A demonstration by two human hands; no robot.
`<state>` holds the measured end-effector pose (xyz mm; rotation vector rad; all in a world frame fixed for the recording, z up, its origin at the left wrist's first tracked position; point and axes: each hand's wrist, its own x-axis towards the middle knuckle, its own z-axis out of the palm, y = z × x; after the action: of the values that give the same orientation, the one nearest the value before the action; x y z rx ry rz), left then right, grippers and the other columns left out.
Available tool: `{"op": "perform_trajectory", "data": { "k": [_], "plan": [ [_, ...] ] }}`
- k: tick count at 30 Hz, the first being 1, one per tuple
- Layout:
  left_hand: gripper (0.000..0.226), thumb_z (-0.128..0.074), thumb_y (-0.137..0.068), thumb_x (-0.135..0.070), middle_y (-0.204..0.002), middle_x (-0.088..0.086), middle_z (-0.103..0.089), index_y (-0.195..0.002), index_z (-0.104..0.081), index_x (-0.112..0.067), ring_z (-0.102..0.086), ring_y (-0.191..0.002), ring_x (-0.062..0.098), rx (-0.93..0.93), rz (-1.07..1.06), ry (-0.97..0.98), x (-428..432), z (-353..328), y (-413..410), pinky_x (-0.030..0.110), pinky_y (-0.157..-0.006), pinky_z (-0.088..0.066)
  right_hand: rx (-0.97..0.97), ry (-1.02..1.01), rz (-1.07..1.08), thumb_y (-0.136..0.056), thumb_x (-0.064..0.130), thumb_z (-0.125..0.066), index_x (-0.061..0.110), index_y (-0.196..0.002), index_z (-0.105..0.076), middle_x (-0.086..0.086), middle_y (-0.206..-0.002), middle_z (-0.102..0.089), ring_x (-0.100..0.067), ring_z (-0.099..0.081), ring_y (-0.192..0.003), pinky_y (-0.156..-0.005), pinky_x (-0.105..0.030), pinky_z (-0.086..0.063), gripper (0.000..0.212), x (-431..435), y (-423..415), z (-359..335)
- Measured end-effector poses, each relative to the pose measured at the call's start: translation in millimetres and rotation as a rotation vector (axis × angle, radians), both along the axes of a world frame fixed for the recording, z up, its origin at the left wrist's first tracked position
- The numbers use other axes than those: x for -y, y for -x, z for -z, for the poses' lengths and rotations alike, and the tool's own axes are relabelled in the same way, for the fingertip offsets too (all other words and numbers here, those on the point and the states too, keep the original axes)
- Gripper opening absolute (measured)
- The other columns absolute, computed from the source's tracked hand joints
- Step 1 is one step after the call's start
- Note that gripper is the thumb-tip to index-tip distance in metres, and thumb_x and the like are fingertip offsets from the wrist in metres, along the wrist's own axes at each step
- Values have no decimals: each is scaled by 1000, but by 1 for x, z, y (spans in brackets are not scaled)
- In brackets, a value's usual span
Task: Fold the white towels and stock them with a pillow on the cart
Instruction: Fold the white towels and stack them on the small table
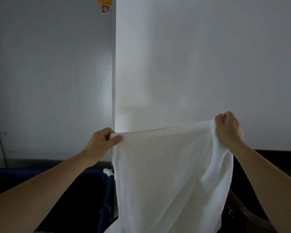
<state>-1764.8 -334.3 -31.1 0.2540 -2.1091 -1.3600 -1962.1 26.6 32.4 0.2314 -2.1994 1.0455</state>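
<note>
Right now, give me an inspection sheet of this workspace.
Surface: nothing seen.
Job's things: white cloth towel hangs unfolded, its top edge stretched between the hands; no pillow in view.
Clutter: dark blue fabric low behind the towel; what it belongs to is unclear.
Hands: left hand pinches one top corner; right hand grips the other.
Cables: nothing seen.
Surroundings: grey wood-grain door, white wall, red and yellow stickers.

Bare left forearm (40, 190), bare right forearm (267, 174), bare left hand (100, 140), bare right hand (228, 128), short left thumbnail (118, 137)
</note>
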Motion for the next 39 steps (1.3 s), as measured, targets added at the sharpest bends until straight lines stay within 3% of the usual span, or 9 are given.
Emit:
{"op": "perform_trajectory", "data": {
  "k": [5, 9, 15, 19, 26, 29, 33, 36, 39],
  "plan": [
    [10, -70, -88, -8, -86, 4, -66, -94, -62, -6, -63, -84, 24, -106, 72, -361, -1, -12, -4, 39, -83, -57, -12, 53, -16, -100, 26, -40, 3, -85, -48, -6, -73, -49, -31, -48, -76, -66, -36, -30, 29, 5, -3, -1],
    [29, -68, -90, -10, -109, 6, -64, -117, -59, -11, -65, -99, 25, -73, 65, -485, 0, -11, 0, 33, -80, -58, 2, 64, -12, -100, 25, -40, 2, -86, -49, -5, -72, -48, -32, -48, -76, -67, -36, -31, 28, 6, -5, -1],
    [43, -75, -74, -10, -95, 17, -75, -111, -65, 7, -74, -76, 24, 121, 195, -696, 7, -12, 2, 31, -64, -61, 67, 40, 1, -99, 24, -40, 4, -83, -48, -8, -71, -49, -30, -45, -68, -58, -36, -29, 27, -2, -5, 5],
    [39, -73, -77, -5, -104, 17, -74, -114, -67, 4, -71, -80, 26, 197, 166, -776, 3, -19, 9, 37, -74, -60, 139, 35, 18, -99, 24, -38, 5, -83, -47, -10, -72, -51, -26, -44, -63, -51, -31, -26, 27, -6, -5, 14],
    [11, -62, -90, 3, -86, 17, -71, -100, -66, 6, -68, -70, 28, 114, 78, -759, -58, -45, 40, 37, -62, -59, 87, -28, -16, -103, 27, -43, 0, -103, -61, -24, -119, -52, -39, -57, -93, -88, -41, -44, 33, 34, -32, 10],
    [7, -64, -89, 2, -77, 15, -64, -83, -68, 1, -59, -66, 27, 68, 81, -683, -109, -50, 53, 38, -65, -51, -13, -103, -151, -101, 35, -47, 13, -96, -65, -14, -108, -57, -35, -60, -85, -83, -40, -48, 29, 71, -67, 18],
    [41, -60, -93, -5, -54, 5, -44, -53, -56, -12, -38, -53, 19, 38, 127, -448, -145, -37, 53, 35, -58, -34, -57, -227, -278, -100, 35, -54, 13, -88, -72, -10, -93, -65, -28, -61, -84, -71, -30, -38, 32, 92, -96, 38],
    [31, -54, -96, -7, -64, 9, -47, -69, -62, 4, -41, -62, 20, 25, 153, -344, -148, -27, 49, 33, -61, -33, -23, -222, -364, -99, 36, -56, 10, -68, -68, -5, -65, -64, -22, -57, -65, -61, -33, -35, 42, 89, -102, 42],
    [27, -54, -95, -8, -61, -3, -59, -77, -72, -2, -51, -57, 10, 17, 191, -296, -148, -21, 46, 24, -55, -42, 19, -211, -404, -99, 36, -56, 9, -55, -55, -1, -48, -49, -14, -43, -50, -53, -28, -32, 52, 90, -108, 44]
  ]
}}
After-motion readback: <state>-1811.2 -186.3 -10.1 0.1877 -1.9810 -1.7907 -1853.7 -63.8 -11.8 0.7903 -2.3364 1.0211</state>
